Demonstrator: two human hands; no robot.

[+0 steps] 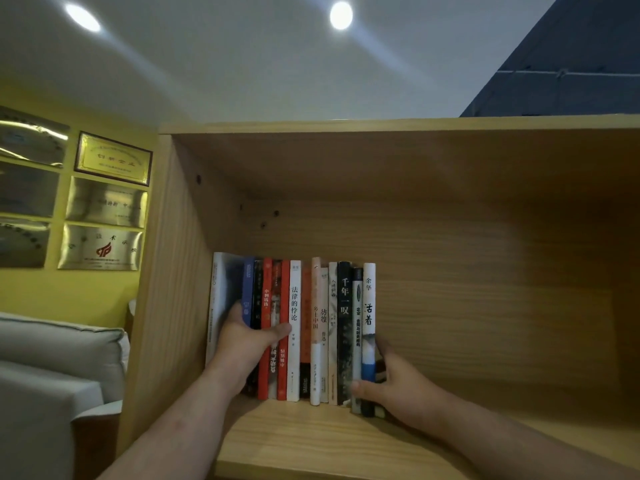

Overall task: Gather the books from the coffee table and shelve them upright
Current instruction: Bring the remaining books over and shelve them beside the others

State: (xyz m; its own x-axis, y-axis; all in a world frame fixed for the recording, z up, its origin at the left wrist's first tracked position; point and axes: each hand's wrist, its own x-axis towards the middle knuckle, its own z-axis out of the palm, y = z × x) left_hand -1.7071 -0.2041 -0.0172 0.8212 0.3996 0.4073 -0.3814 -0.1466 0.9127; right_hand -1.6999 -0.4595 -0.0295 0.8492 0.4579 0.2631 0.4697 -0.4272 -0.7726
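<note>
A row of several books (313,327) stands upright on the wooden shelf (311,441), spines facing me, pushed towards the left wall of the compartment. My left hand (244,344) grips the left part of the row: fingers reach in beside a blue spine (248,289), thumb lies across red and white spines. My right hand (398,386) clasps the right end of the row, thumb on the front of the last spines, fingers behind the white and blue book (369,306). A pale book (220,299) leans at the far left.
The shelf compartment is bare wood to the right of the books (502,323). A grey sofa (52,362) sits at the lower left. Framed gold plaques (112,159) hang on the yellow wall beside the bookcase side panel (169,289).
</note>
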